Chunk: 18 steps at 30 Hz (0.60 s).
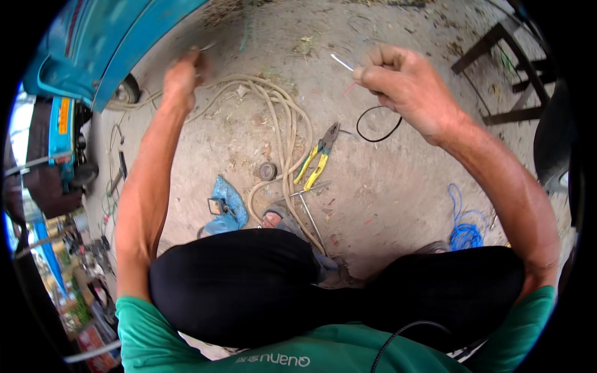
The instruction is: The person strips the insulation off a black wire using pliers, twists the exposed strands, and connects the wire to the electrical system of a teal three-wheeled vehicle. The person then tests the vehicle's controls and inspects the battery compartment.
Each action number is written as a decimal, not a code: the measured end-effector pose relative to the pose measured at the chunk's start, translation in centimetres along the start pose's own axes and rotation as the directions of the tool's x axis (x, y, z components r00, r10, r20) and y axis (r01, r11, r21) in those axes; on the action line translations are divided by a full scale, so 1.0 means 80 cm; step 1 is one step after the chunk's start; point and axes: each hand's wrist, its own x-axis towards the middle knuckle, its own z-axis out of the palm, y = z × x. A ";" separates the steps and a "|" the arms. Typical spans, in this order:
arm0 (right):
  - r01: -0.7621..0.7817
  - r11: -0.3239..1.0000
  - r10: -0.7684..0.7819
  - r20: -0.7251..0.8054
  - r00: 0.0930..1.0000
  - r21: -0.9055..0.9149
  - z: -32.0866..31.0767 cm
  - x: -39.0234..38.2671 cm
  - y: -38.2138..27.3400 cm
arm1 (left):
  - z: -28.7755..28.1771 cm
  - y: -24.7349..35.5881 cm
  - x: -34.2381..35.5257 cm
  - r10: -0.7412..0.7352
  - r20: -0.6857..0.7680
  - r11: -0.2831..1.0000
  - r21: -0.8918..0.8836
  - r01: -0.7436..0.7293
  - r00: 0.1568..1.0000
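My right hand (398, 81) is raised at the upper right, thumb and fingers pinched on a thin wire with a white end (341, 61). A fine reddish strand (351, 87) shows beside those fingertips. Just below, a thin black loop (373, 140) curves toward the hand; whether it is joined to the wire cannot be made out. My left hand (182, 76) is held out at the upper left, fingers curled and blurred, with a thin pale sliver (208, 46) at the fingertips. Between my arms, pliers with yellow-green handles (318, 158) lie on the ground.
A beige hose or rope (289, 124) runs in loops over the dusty ground. A tape roll (267, 171), a metal T-shaped tool (309, 211) and a blue bag (229, 202) lie near my foot. Blue cord (465, 236) sits right, a dark stool (513, 68) beyond, a blue vehicle (118, 43) upper left.
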 end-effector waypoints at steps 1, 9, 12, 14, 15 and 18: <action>-0.010 1.000 0.010 0.011 1.000 -0.014 -0.002 -0.001 0.000 | 0.008 0.012 0.000 0.010 0.055 0.999 -0.042 -0.008 0.998; -0.016 0.999 0.015 -0.019 1.000 -0.034 0.004 -0.013 0.000 | 0.098 0.101 0.000 0.187 0.511 0.925 -0.380 0.026 0.839; -0.016 1.000 0.016 -0.004 1.000 -0.021 0.001 -0.016 -0.001 | 0.111 0.097 0.009 0.180 0.579 0.923 -0.379 0.067 0.795; -0.011 1.000 0.011 0.019 1.000 -0.001 -0.004 -0.020 -0.004 | 0.105 0.085 0.016 0.140 0.557 0.927 -0.364 0.089 0.819; -0.015 1.000 0.015 0.008 1.000 0.013 -0.006 -0.019 0.000 | 0.112 0.081 0.003 0.111 0.522 0.930 -0.354 0.097 0.845; 0.000 0.999 0.000 -0.008 1.000 0.045 -0.006 -0.014 0.008 | 0.115 0.073 -0.034 0.051 0.430 0.956 -0.282 0.081 0.902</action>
